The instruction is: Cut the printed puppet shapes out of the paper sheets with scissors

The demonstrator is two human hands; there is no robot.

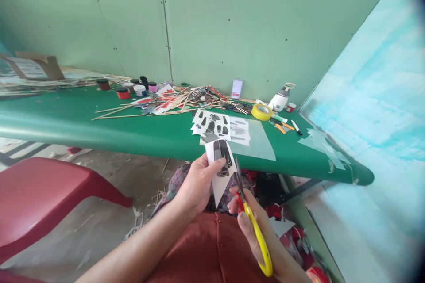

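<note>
My left hand [199,181] pinches a white piece of paper [215,148] printed with black shapes, thumb on top of the print. The paper's lower end tapers to a point. In my right hand [247,216] is a pair of scissors [254,225] with yellow and red handles and dark blades pointing up and away from me. The blades lie close beside the right edge of the paper; whether they touch it I cannot tell. Just beyond, on the green table [159,137], lie printed sheets [212,124] with more black shapes.
Thin wooden sticks [186,101] and scraps are heaped along the wall, near several paint jars [140,90]. At the right are yellow tape [261,112], a white spray bottle [280,98], an orange-handled tool [280,128] and a marker [296,127]. A red chair [49,199] stands at left.
</note>
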